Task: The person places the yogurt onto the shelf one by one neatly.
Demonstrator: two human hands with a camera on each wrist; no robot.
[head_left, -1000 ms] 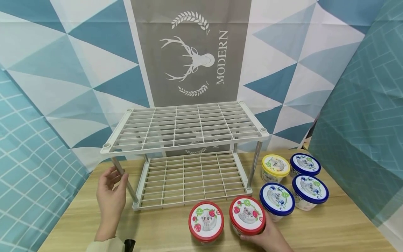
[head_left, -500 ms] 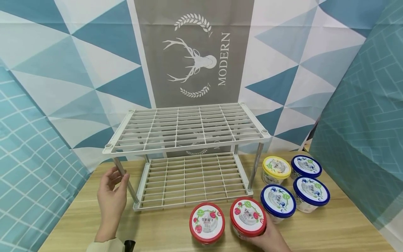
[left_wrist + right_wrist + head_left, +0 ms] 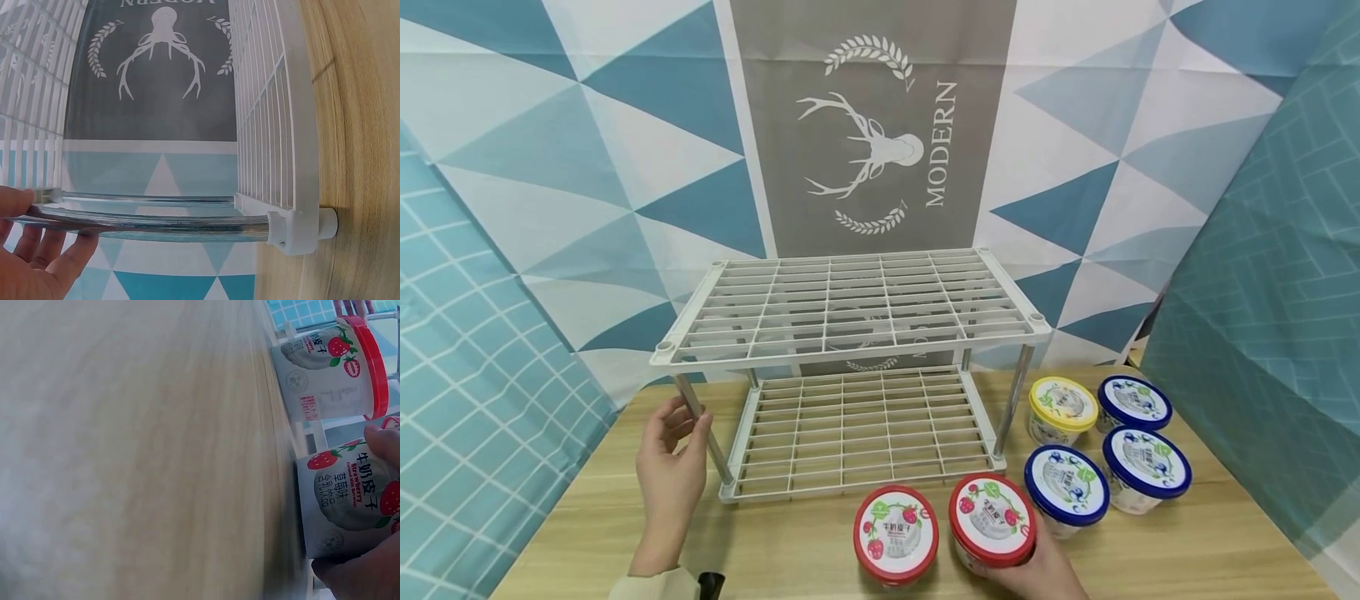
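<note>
Head view: white two-tier rack [image 3: 1009, 285] stands upright on wood-grain table [image 3: 790, 554]. Left hand [image 3: 672, 475] is at the rack's front left post [image 3: 716, 456]; left wrist view shows the thumb on one side of the metal tube and fingertips on the other, pinching it. Right hand [image 3: 1043, 572] is curled round a red-lidded strawberry cup [image 3: 992, 517], upright, in front of the rack's front right corner; right wrist view shows digits on opposite sides of its printed wall. Cannot tell whether the cup's base touches the table. Second red-lidded cup [image 3: 896, 533] stands just left of it, apart, before the rack. Right of the held cup: near blue-lidded cup [image 3: 1067, 485] just beside, outer blue-lidded cup [image 3: 1147, 460] farther right, rear blue-lidded cup [image 3: 1134, 402] behind that, yellow-lidded cup [image 3: 1063, 407] near the rack's right side.
</note>
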